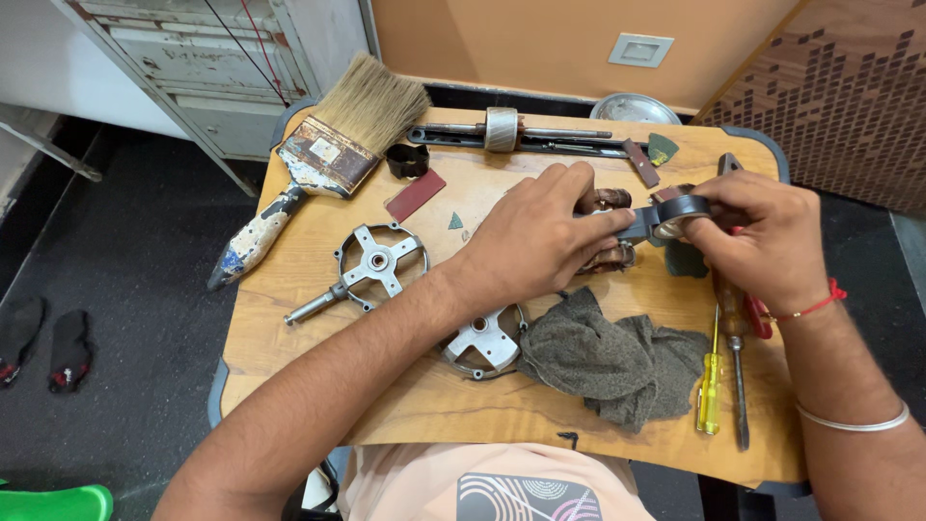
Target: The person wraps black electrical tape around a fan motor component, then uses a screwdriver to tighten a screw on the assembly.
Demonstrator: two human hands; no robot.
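Closest to me, past the edge of my pale printed shirt (502, 487), a crumpled grey-green cloth (617, 362) lies on the wooden tabletop (318, 386), touching a round metal end plate with a cross-shaped centre (485, 341). A second cross-shaped plate with a shaft (371, 265) sits to its left, well apart from the cloth.

My left hand (540, 241) presses down, fingers closed over a copper-wound coil part (608, 256) near the middle of the tabletop, only the coil's brown windings showing beneath the fingers. My right hand (762, 246) pinches a roll of black tape (680, 217) just beside that coil, fingers clamped on the roll, with a strip of tape running from it toward my left fingertips.

Under my right wrist lie a yellow-handled screwdriver (710, 391) and a longer brown-handled one (735, 338), side by side.

At the far left, a wide paintbrush with a paint-spattered handle (323, 159) lies diagonally; its metal band carries a small pale square label. Near it are a small black ring (407, 160) and a flat dark-red rectangular strip (416, 196). A metal shaft with a drum (502, 130) lies along the far edge, near a round steel dish (635, 108). A pale rectangular switch plate (640, 49) sits on the orange wall (502, 39).
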